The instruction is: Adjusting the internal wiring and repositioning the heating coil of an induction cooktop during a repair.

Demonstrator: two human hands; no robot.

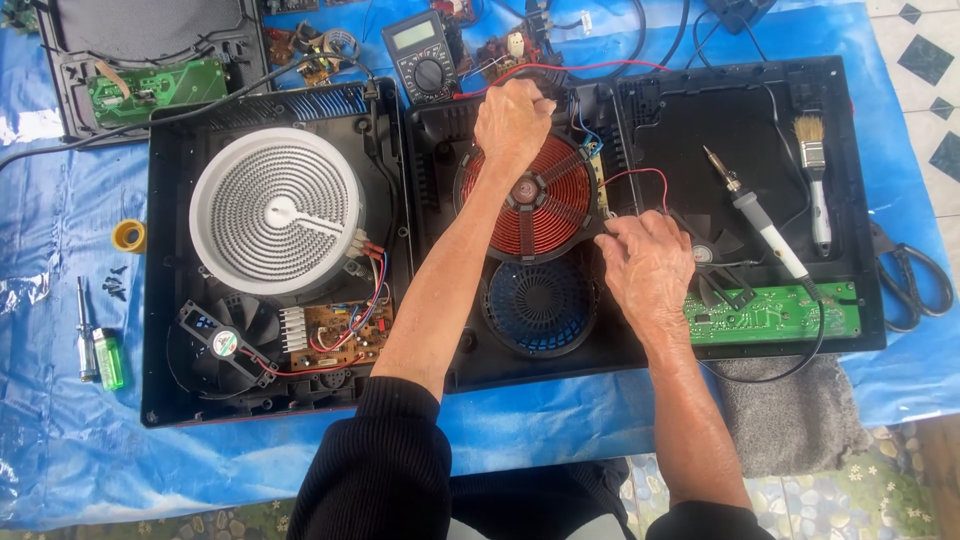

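Blue plastic sheeting (60, 220) covers the work surface, seen from the single head camera looking straight down. On it lie two opened cooktop housings side by side. In the left housing (165, 250) sit a white radiant heating element (275, 210), a small circuit board (335, 335) and a loose cooling fan (222, 342). The middle black housing (440, 150) holds the copper induction coil (540, 195), a flat round disc lying face up, with no long axis of its own; its red lead wire (640, 176) loops off to the right. Just below it sits a round blue fan grille (540, 305). The left hand (512, 118) rests on the coil's far edge, fingers curled down over the rim and the wires there; whether they pinch anything cannot be told. The right hand (648, 268) lies at the coil's right edge, fingers bent and closed loosely against the housing near the red lead. As a judgement, the disassembly is well along: covers are off and internals bared, while the coil is not yet lifted from its seat. To the right lie a soldering iron (765, 232), pointing up-left, a paintbrush (815, 180), a green control board (770, 312) and scissors (915, 285). A multimeter (425, 55) sits at the top, a roll of yellow tape (128, 236) and a screwdriver (84, 330) at the left.
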